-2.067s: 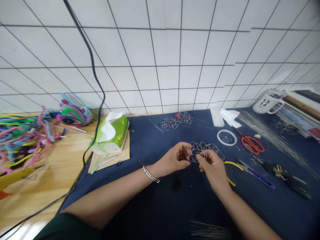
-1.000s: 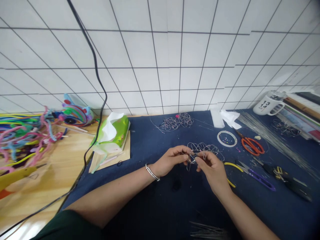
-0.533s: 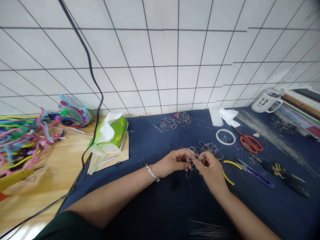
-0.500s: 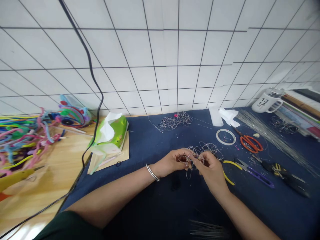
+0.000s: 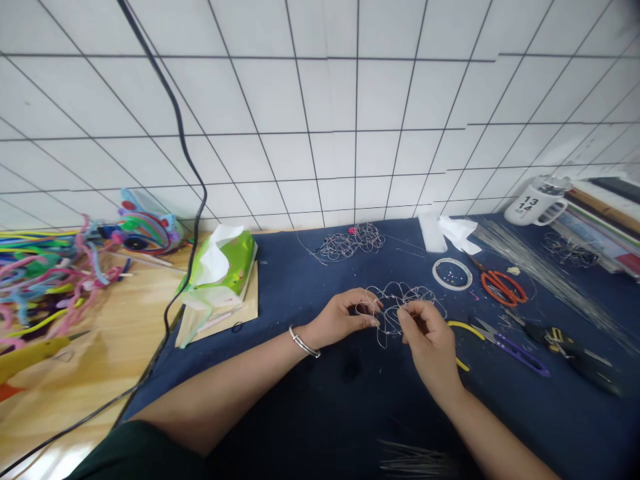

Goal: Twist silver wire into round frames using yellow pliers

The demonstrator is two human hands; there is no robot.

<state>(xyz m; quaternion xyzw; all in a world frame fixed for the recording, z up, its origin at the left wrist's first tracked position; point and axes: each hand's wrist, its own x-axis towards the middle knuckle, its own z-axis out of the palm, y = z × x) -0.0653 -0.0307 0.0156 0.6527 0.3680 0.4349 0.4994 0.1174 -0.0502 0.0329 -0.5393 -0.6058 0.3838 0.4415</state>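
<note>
A looped thin-wire piece (image 5: 395, 293), made of several rounded silver loops, is held between both hands over the dark blue cloth (image 5: 300, 280). My left hand (image 5: 347, 312) pinches its left side between thumb and fingers. On the near side of the loops, my right hand (image 5: 427, 333) has its thumb and fingertips closed on the wire. Just right of that hand lie yellow-handled pliers (image 5: 466, 327), partly hidden by it. Purple thread snips (image 5: 517, 350) rest farther right. At the back sits another looped wire piece (image 5: 350, 243) with a pink spot on it.
Orange-handled scissors (image 5: 503, 287), a white ring-shaped dish (image 5: 451, 274) of beads and black cutters (image 5: 570, 353) lie at right. Long straight wires (image 5: 540, 273) stretch behind them. A white mug (image 5: 535, 202) stands by the wall. At left are a green tissue pack (image 5: 225, 267) and a black cable (image 5: 183, 140).
My hands have drawn apart a little, and more of the wire loops shows between them. My right hand has shifted slightly right, covering more of the pliers.
</note>
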